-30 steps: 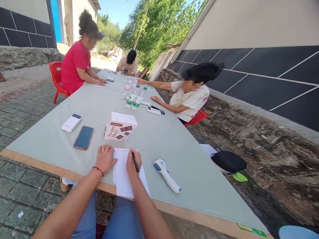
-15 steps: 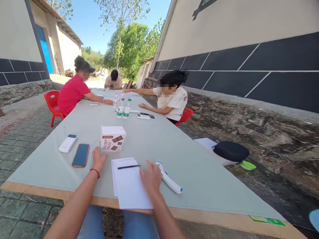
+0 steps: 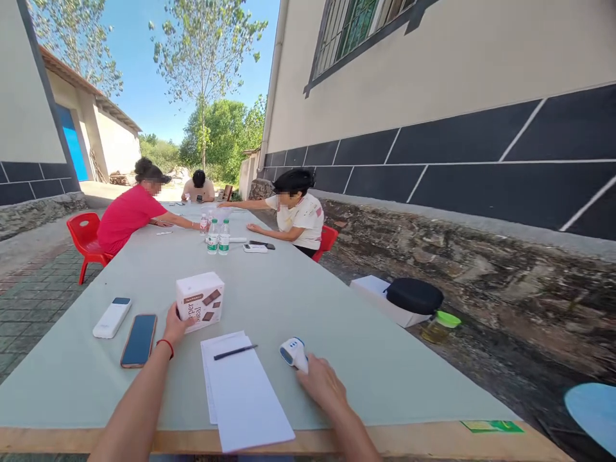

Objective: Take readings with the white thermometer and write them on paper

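My left hand [image 3: 174, 326] grips the lower left side of a white cardboard box [image 3: 205, 292] printed with brown chocolate pieces; the box stands on the table. My right hand [image 3: 323, 386] is closed round the handle of a white and blue infrared thermometer [image 3: 291, 351], its head pointing away from me. Most of the handle is hidden by the fingers. Between my hands lie white paper sheets [image 3: 250, 398], with a black pen [image 3: 235, 352] across their upper part. A phone [image 3: 138, 340] in an orange-edged case lies left of my left wrist, beside a white power bank [image 3: 112, 317].
Water bottles [image 3: 224, 237] stand farther up the long cloth-covered table [image 3: 385, 378]. Beyond them, a person in red [image 3: 128, 218] and a person in white [image 3: 301, 221] reach across; another sits at the far end. A black case [image 3: 414, 296] rests on a white box at right.
My left hand has moved from beside the box to gripping it. My right hand has left the paper and taken hold of the thermometer, which is now turned. The camera view has shifted.
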`<action>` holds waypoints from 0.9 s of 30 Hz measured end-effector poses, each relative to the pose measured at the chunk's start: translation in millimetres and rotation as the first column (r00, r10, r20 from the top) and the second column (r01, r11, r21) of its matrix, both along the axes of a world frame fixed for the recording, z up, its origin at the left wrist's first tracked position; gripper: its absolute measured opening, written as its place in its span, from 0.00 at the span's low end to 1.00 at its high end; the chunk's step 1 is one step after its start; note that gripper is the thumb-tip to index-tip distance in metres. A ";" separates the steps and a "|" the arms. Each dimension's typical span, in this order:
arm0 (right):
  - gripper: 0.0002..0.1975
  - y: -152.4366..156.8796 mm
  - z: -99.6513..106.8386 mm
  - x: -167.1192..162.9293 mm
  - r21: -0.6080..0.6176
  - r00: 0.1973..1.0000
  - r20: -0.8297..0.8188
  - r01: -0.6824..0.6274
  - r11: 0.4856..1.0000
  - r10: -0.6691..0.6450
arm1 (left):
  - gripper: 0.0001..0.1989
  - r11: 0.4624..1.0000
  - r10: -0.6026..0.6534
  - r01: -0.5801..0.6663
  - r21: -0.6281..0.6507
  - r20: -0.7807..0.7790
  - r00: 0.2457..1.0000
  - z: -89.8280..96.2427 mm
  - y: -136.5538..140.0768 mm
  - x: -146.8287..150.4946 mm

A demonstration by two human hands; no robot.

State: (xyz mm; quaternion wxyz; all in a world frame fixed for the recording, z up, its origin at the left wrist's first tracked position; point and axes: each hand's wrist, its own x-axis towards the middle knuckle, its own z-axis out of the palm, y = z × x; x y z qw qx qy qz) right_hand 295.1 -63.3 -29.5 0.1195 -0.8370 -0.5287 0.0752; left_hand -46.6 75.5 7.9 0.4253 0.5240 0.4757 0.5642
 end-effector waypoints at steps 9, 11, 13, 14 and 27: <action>0.22 -6.8 30.6 -64.5 0.514 0.675 -0.678 0.152 0.844 0.291 | 0.30 0.995 0.098 -0.099 -0.007 0.224 0.970 5.6 -47.0 1.1; 0.20 -12.4 47.7 -92.7 0.533 0.493 -0.766 0.128 0.837 0.412 | 0.29 0.995 0.099 -0.095 -0.027 0.250 0.963 3.6 -59.4 0.6; 0.17 -17.1 64.1 -119.9 0.520 0.329 -0.822 0.103 0.848 0.464 | 0.29 0.994 0.112 -0.110 -0.023 0.196 0.974 0.9 -69.7 -0.2; 0.16 -18.5 70.9 -132.1 0.514 0.259 -0.840 0.098 0.852 0.477 | 0.29 0.993 0.116 -0.117 -0.006 0.146 0.982 -0.4 -73.6 -0.8; 0.17 12.1 83.8 -178.2 0.440 0.037 -0.898 0.071 0.895 0.438 | 0.30 0.986 0.166 -0.165 0.030 -0.007 0.986 -22.2 -72.5 -6.7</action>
